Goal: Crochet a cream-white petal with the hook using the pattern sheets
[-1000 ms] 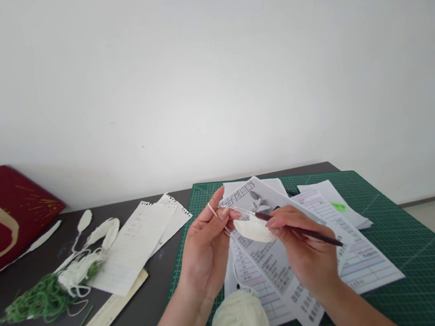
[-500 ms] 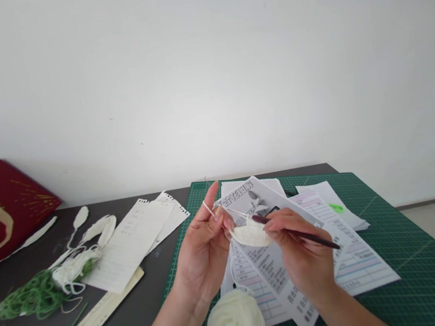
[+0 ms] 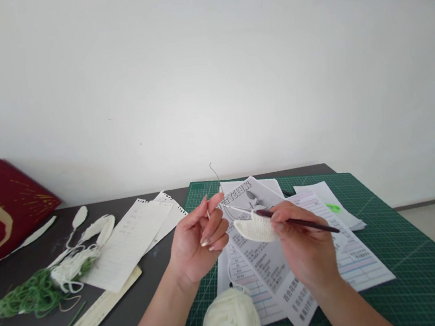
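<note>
The right hand [image 3: 307, 247] grips the dark handle of the crochet hook [image 3: 314, 224] in closed fingers, with the hook's shaft directed toward the left hand [image 3: 198, 236], whose fingers are curled to a narrow gap; whether they pinch yarn cannot be told. The white crocheted piece [image 3: 254, 230] is located between the hands, at the right fingers, above the printed sheet [image 3: 269, 266]. The yarn ball [image 3: 229, 324] is positioned between the forearms, near the green cutting mat [image 3: 411, 266] on the bench [image 3: 152, 278].

Crochet piece [image 3: 253, 230]: ribbed, matt yarn. Hook handle [image 3: 309, 223]: smooth. Yarn ball [image 3: 229, 322]: matt, fibrous. Sheet [image 3: 126, 247]: matt paper. Tabletop [image 3: 123, 317]: smooth, matt.
</note>
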